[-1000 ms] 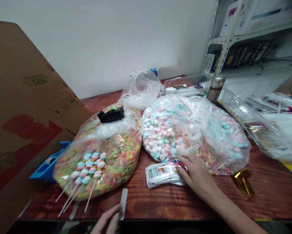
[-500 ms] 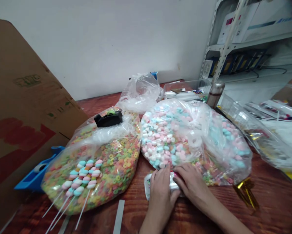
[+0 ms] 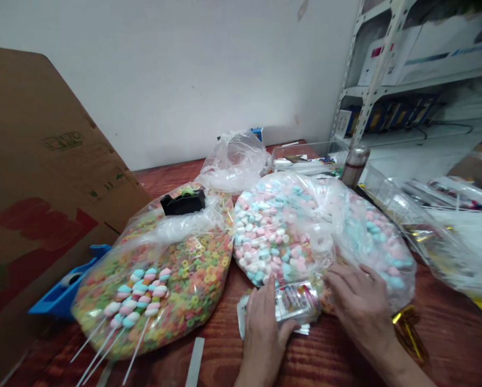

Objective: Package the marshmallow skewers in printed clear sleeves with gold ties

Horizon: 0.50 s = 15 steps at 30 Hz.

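Note:
My left hand (image 3: pixel 264 329) lies on a stack of small clear printed packets (image 3: pixel 291 302) on the wooden table (image 3: pixel 337 357), thumb and fingers closed around its left end. My right hand (image 3: pixel 359 306) rests to the right of the stack with fingers spread, touching the big clear bag of pink, blue and white marshmallows (image 3: pixel 305 231). Left of that lies a big bag of coloured cereal rings (image 3: pixel 176 269). Several marshmallow skewers (image 3: pixel 138 295) lie on top of the cereal bag, along with a black tape dispenser (image 3: pixel 183 202).
A large cardboard box (image 3: pixel 35 177) leans at the left, with a blue tape dispenser (image 3: pixel 65 287) beneath it. An empty clear bag (image 3: pixel 235 158), a clear plastic tray (image 3: pixel 305 156) and a metal flask (image 3: pixel 354 164) stand behind. Cellophane sheets (image 3: pixel 434 231) and a metal shelf (image 3: pixel 386 64) are at the right.
My left hand came up from the table edge onto the packet stack. My right hand left the stack and moved right, spreading against the marshmallow bag.

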{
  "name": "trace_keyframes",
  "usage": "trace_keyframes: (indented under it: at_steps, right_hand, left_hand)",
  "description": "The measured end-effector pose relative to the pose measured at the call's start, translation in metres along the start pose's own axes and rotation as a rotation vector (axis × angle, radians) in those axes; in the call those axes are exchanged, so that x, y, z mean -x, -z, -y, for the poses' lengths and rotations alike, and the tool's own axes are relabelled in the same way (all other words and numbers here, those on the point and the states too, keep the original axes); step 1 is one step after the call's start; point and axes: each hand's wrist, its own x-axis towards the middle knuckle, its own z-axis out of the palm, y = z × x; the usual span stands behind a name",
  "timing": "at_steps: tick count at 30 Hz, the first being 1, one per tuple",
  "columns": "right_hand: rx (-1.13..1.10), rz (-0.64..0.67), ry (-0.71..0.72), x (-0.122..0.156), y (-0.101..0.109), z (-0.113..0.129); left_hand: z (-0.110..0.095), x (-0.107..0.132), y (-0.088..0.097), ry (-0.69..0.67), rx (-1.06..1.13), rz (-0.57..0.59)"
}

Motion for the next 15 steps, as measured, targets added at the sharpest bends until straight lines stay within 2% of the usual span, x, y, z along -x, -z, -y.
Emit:
trace_keyframes:
  at_steps: [2, 3, 5, 6, 8, 10, 12, 15]
  right_hand:
    - [-0.013, -0.083, -0.079, -0.004, 0.018, -0.012]
    - [-0.054, -0.121, -0.109, -0.006, 0.025, -0.014]
    - [-0.167, -0.164, -0.146, -0.007, 0.036, -0.008]
    - [-0.217, -0.174, -0.153, -0.006, 0.039, -0.003]
    - [-0.287, -0.176, -0.136, -0.001, 0.041, 0.008]
    - [-0.354, -0.160, -0.107, 0.007, 0.039, 0.015]
    - [-0.453, -0.135, -0.185, 0.015, 0.034, 0.018]
    - [-0.801, -0.038, -0.539, 0.021, 0.026, 0.019]
  left_hand:
    - [-0.016, 0.008, -0.008, 0.114, 0.265, -0.080]
    - [-0.027, 0.012, -0.013, 0.199, 0.468, -0.063]
    - [-0.049, 0.014, -0.026, 0.421, 0.957, 0.155]
    - [-0.060, 0.012, -0.031, 0.483, 1.102, 0.220]
    - [-0.076, 0.000, -0.037, 0.621, 1.453, 0.281]
    - [-0.083, -0.017, -0.037, 0.700, 1.765, 0.259]
    - [-0.084, -0.030, -0.033, 0.734, 1.893, 0.159]
    - [-0.084, -0.037, -0.028, 0.785, 1.833, 0.027]
